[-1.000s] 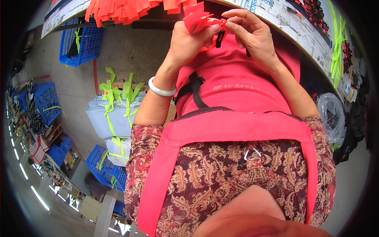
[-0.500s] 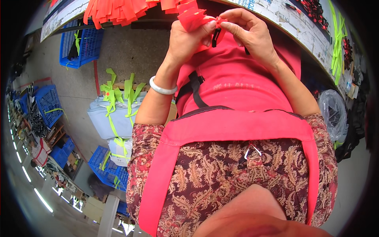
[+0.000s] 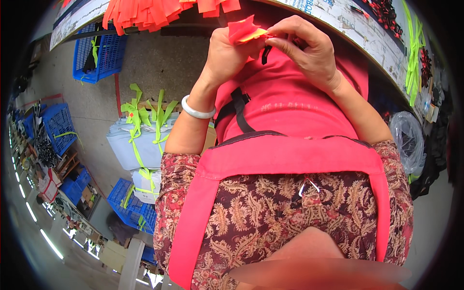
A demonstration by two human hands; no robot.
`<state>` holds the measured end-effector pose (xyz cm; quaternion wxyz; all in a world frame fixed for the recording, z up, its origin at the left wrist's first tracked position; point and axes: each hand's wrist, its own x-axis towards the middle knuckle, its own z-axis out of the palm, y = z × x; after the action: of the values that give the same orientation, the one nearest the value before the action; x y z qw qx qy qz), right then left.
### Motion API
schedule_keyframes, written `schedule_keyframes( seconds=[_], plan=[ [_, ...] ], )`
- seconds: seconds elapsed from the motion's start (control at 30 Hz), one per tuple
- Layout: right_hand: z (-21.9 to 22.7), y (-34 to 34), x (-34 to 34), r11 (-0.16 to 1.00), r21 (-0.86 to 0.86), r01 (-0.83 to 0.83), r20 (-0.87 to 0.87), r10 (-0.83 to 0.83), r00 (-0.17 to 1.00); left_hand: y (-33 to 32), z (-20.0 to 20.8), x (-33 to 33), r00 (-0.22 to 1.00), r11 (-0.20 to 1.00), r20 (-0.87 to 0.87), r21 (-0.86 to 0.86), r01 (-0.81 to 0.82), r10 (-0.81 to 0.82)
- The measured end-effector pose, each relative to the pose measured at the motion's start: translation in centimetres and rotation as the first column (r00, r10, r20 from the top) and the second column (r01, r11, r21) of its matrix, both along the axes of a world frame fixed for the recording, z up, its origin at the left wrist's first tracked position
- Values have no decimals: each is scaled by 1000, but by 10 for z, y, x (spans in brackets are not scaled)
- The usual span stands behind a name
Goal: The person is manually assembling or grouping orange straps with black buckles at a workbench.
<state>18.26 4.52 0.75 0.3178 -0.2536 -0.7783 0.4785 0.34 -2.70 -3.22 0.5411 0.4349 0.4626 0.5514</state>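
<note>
While the left hand (image 3: 226,54) steadies, we see the right hand (image 3: 311,50) pinch

Where the two hands meet in front of the apron (image 3: 290,106), we find the folded red piece (image 3: 245,30) standing up from the left fist, whose fingers are closed on it. The right thumb and forefinger come together at its end; what exactly lies between them, we cannot tell. A black tab (image 3: 265,54) hangs just below, its attachment hidden from us. We judge the step in hand to be fine fingertip work at that end. The next move, we think, calls for a firm left hold and a precise right pinch. Beyond, we see red strips (image 3: 145,14) overhanging the bench (image 3: 372,43).
</note>
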Motion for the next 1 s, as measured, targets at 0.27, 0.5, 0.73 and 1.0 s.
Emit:
schedule_keyframes(
  seconds=[0.27,0.5,0.73,1.0],
  plan=[
    [8,1,0,994,82,-74,118,64,991,-4,1,3,998,994,17,91,-54,52],
    [2,2,-2,997,71,-35,47,32,998,-3,-1,4,998,996,-15,76,-56,57],
    [12,-5,-4,910,-404,92,-2,-101,995,2,13,8,991,990,-78,97,-97,105],
    [2,0,1,788,-612,69,83,-23,996,4,5,3,990,992,92,45,-115,110]
  ],
)
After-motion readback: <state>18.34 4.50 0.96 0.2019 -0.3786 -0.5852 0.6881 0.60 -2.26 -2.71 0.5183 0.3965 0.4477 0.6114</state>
